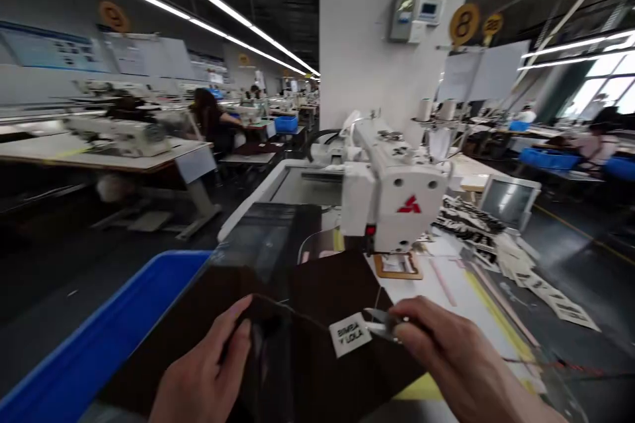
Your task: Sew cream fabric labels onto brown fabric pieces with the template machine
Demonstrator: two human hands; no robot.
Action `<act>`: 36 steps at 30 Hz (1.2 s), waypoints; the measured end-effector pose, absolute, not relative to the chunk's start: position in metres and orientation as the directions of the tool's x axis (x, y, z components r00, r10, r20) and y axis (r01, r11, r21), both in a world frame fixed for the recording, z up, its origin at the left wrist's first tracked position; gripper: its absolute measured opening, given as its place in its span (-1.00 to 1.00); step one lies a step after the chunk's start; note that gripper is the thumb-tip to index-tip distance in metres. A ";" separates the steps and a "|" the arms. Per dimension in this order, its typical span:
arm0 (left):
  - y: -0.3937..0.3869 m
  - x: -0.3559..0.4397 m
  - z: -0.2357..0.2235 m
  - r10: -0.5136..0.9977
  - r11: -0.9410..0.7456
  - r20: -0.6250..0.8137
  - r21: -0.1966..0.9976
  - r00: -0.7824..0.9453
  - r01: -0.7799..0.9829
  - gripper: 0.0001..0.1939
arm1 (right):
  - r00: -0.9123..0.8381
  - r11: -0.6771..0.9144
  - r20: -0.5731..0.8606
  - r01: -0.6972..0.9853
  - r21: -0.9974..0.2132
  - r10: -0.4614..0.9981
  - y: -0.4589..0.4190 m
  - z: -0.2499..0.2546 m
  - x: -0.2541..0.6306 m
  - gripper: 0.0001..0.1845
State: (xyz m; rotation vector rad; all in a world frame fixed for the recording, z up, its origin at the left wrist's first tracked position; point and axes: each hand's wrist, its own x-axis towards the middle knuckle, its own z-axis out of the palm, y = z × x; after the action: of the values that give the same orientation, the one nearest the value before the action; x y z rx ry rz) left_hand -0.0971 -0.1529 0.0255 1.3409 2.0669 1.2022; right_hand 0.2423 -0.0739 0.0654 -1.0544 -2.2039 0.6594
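Dark brown fabric point(327, 291) lies across the machine bed in front of me, with a white label point(350, 335) printed in black letters on it. My left hand point(206, 363) pinches the fabric's edge between thumb and fingers, left of the label. Small thread snips point(383, 324) are in my right hand point(446, 344), their blades pointing left at the label's right edge. A thin thread rises near the blades toward the machine's needle area. Whether the blades touch the thread I cannot tell.
A white sewing machine head point(397, 192) stands just beyond the fabric. To the left is a blue bin point(124, 307). Strips of printed labels point(540, 281) and a small screen point(510, 201) are at right. People work at other benches farther back.
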 end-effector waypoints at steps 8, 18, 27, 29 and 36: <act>-0.171 -0.101 -0.019 0.757 -0.088 0.600 0.484 -0.258 0.870 -0.59 | -0.711 0.738 0.201 0.630 -0.243 0.674 -0.065 0.056 0.111 -0.77; -0.195 -0.100 -0.031 0.665 -0.074 0.644 0.561 -0.378 0.825 -0.58 | -0.675 0.665 0.055 0.704 -0.251 0.736 -0.054 0.045 0.078 -0.76; -0.214 -0.103 -0.023 0.608 0.092 0.486 0.742 -0.628 0.664 -0.60 | -0.631 0.569 0.010 0.693 -0.443 0.776 -0.055 0.050 0.095 -0.62; -0.215 -0.105 -0.026 0.608 0.066 0.528 0.710 -0.593 0.701 -0.65 | -0.649 0.584 0.006 0.680 -0.444 0.760 -0.060 0.051 0.098 -0.63; -0.218 -0.087 -0.012 0.553 0.165 0.387 0.817 -0.738 0.553 -0.61 | -0.707 0.653 0.050 0.620 -0.435 0.705 -0.064 0.038 0.076 -0.72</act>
State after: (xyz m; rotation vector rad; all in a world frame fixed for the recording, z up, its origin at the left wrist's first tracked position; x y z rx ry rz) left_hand -0.0875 -0.2182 -0.0123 1.1379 2.3979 1.6801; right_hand 0.0764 -0.0642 0.0379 -1.0803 -2.6568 0.5796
